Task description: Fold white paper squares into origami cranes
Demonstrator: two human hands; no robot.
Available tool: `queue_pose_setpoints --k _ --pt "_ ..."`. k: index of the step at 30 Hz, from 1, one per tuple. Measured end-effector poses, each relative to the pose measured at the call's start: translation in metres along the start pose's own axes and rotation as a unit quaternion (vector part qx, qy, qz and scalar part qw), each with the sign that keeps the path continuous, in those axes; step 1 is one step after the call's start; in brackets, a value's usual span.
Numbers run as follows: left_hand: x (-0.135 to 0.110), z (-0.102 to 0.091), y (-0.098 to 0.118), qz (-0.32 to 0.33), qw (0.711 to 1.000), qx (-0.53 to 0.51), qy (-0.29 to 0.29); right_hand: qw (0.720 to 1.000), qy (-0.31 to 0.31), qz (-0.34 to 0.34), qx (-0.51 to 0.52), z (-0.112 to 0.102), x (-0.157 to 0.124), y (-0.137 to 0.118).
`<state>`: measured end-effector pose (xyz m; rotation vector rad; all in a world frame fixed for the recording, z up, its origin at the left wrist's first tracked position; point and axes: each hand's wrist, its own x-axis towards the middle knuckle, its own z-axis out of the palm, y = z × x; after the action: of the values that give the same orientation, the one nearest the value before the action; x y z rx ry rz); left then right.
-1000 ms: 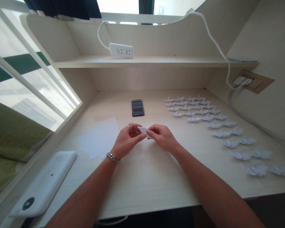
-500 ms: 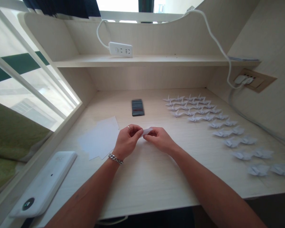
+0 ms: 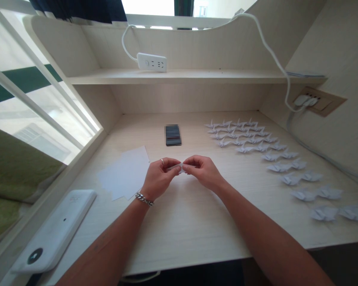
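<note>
Between my two hands is a small piece of folded white paper point(image 3: 181, 168), mostly covered by my fingers. My left hand point(image 3: 161, 174), with a ring and a chain bracelet, pinches it from the left between thumb and forefinger. From the other side my right hand point(image 3: 203, 171) pinches it the same way, and the fingertips of both hands nearly meet. Loose sheets of white paper point(image 3: 127, 172) lie fanned on the desk to the left. Rows of folded paper cranes point(image 3: 252, 139) stand on the right, those nearer me looking flatter.
A dark phone-like object point(image 3: 173, 135), its face pixelated, lies beyond my hands. At the left front is a white device point(image 3: 58, 228) with a round dial. A power strip point(image 3: 151, 62) rests on the shelf point(image 3: 193, 76), and cables run to a wall socket point(image 3: 323, 101).
My right hand has shifted its grip, bringing its thumb and forefinger over the paper's middle. Less of the paper shows now. My left hand stays nearly in place.
</note>
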<state>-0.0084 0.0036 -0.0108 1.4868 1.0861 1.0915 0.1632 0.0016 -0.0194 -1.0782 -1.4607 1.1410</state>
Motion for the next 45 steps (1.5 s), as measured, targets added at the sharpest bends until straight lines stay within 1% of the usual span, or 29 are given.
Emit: queue_pose_setpoints --k 3,6,11,16,24,30,32,35,38,41,45 --pt "-0.001 0.000 0.003 -0.001 1.000 0.008 -0.012 0.999 -0.009 -0.017 -0.034 0.000 -0.001 -0.001" --pt "-0.001 -0.001 0.004 -0.001 1.000 0.005 -0.028 0.999 -0.020 -0.017 -0.042 -0.002 -0.002 -0.003" --pt "-0.001 -0.003 0.006 -0.011 0.999 -0.003 -0.042 0.999 -0.035 0.000 0.014 -0.003 -0.003 -0.005" --pt "-0.001 -0.002 0.011 -0.020 0.999 -0.006 -0.031 0.998 -0.026 0.007 0.059 -0.001 -0.003 -0.006" --pt "-0.001 -0.004 0.013 -0.018 0.999 -0.025 -0.029 0.998 -0.010 0.005 0.066 0.002 -0.004 -0.006" --pt "-0.001 -0.007 0.013 -0.025 0.998 -0.023 -0.056 0.997 -0.028 0.023 0.068 0.000 -0.005 -0.008" --pt "-0.001 -0.008 0.014 -0.032 0.998 -0.024 -0.056 0.996 -0.031 0.035 0.075 -0.001 -0.005 -0.008" --pt "-0.001 -0.007 0.015 -0.040 0.998 -0.034 -0.045 0.996 -0.018 0.044 0.075 -0.001 -0.004 -0.008" --pt "-0.001 -0.006 0.014 -0.030 0.998 -0.034 -0.041 0.997 -0.012 0.035 0.071 -0.001 -0.004 -0.007" --pt "-0.001 -0.005 0.013 -0.016 0.999 -0.014 -0.042 0.997 -0.021 0.031 0.074 0.000 -0.004 -0.008" --pt "-0.001 -0.006 0.014 -0.014 0.999 0.007 -0.040 0.994 -0.037 0.056 0.092 -0.001 -0.004 -0.010"
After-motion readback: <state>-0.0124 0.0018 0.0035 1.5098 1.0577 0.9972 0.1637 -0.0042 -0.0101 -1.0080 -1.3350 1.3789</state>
